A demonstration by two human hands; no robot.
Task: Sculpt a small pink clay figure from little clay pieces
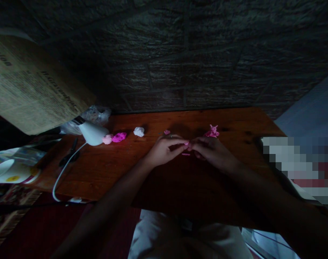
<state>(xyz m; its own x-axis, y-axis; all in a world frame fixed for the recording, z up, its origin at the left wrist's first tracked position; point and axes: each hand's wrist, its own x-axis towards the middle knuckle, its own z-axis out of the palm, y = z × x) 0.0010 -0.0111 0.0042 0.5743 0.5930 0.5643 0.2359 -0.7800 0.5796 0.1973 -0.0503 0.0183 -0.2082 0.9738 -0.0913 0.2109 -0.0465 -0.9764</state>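
Observation:
Between the fingertips of both hands is a small piece of pink modelling clay [186, 143]. My left hand [167, 149] pinches it from the left, and my right hand [208, 150] closes on it from the right. Just below the fingers, a thin pink clay strip [185, 154] lies on the wooden table. A pink clay figure [212, 131] with thin upright points stands behind my right hand, partly covered by it. Behind my left hand sits a little pink clay bit [167, 132]. Farther left are a white lump [139, 131], a magenta lump [119, 137] and a pale pink lump [107, 139].
A white lamp base [93, 133] with a cable stands on the table [99, 172] at left, under a printed shade [39, 86]. Dark scissors [70, 153] lie beside it. A paper cup [15, 172] is at far left. Behind the table rises a stone-patterned wall [166, 54].

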